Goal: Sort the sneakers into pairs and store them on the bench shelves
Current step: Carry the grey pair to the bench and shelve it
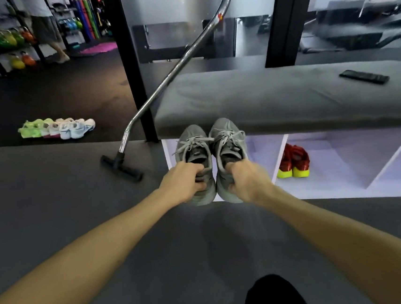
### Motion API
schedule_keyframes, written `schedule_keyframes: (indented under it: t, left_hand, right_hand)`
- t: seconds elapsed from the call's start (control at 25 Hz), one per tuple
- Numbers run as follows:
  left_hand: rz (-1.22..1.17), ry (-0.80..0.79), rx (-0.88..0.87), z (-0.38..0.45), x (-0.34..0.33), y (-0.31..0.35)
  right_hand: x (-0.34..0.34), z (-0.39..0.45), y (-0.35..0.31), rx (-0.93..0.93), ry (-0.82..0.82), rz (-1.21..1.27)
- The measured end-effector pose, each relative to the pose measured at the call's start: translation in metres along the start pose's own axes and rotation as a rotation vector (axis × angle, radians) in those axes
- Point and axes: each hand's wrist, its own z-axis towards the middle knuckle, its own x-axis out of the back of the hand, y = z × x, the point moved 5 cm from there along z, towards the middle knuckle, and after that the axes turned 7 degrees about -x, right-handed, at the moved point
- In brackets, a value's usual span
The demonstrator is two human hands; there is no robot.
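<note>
Two grey sneakers hang side by side in front of the bench's leftmost white cubby point(259, 146), toes pointing at it. My left hand point(185, 181) grips the heel collar of the left grey sneaker point(192, 147). My right hand point(247, 180) grips the heel collar of the right grey sneaker point(229, 139). A red pair with yellow soles point(293, 162) stands in the cubby to the right. The bench point(275, 98) has a grey cushion on top. On the dark floor at the far left lie several loose sneakers: lime green ones point(32, 129) and white ones point(74, 128).
A chrome vacuum wand point(174, 73) leans across the bench's left end, its black floor head point(121, 168) on the grey mat. A black remote point(363, 76) lies on the cushion. A black post point(136, 84) stands left of the bench. A person's legs and racks of kettlebells are far back left.
</note>
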Motion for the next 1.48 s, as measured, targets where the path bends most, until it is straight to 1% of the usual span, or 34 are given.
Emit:
schedule_keyframes:
  t: [0.16,0.28,0.4,0.6,0.72,0.92,1.08,1.24,1.36,1.48]
  left_hand:
    - [-0.006,-0.035,0.027,-0.013,-0.057,-0.035]
    - [-0.026,-0.065,0.047,-0.017,-0.083,-0.053]
    - [-0.022,-0.086,0.057,-0.002,-0.104,-0.073]
    - [0.023,-0.075,0.062,0.065,-0.139,-0.11]
    - [0.012,-0.096,0.06,0.122,-0.166,-0.139]
    - [0.006,-0.074,0.081,0.213,-0.21,-0.193]
    - [0.069,-0.102,0.13,0.279,-0.251,-0.242]
    - [0.129,-0.145,0.154,0.321,-0.283,-0.272]
    - [0.047,-0.103,0.196,0.341,-0.3,-0.294]
    - [0.024,-0.08,0.179,0.354,-0.306,-0.31]
  right_hand:
    - [-0.067,0.002,-0.004,0.002,-0.047,-0.028]
    - [-0.095,0.006,-0.005,-0.015,-0.08,-0.02]
    - [-0.121,0.023,-0.002,-0.035,-0.086,-0.007]
    - [-0.156,0.093,0.016,-0.063,-0.065,0.026]
    - [-0.182,0.158,0.031,-0.071,-0.073,-0.001]
    - [-0.236,0.266,0.056,-0.095,-0.073,-0.07]
    - [-0.286,0.335,0.067,-0.061,-0.083,-0.036]
    - [-0.321,0.382,0.078,-0.05,-0.081,0.012]
    - [-0.343,0.407,0.083,-0.057,-0.081,-0.004]
    - [-0.353,0.422,0.082,-0.053,-0.058,-0.012]
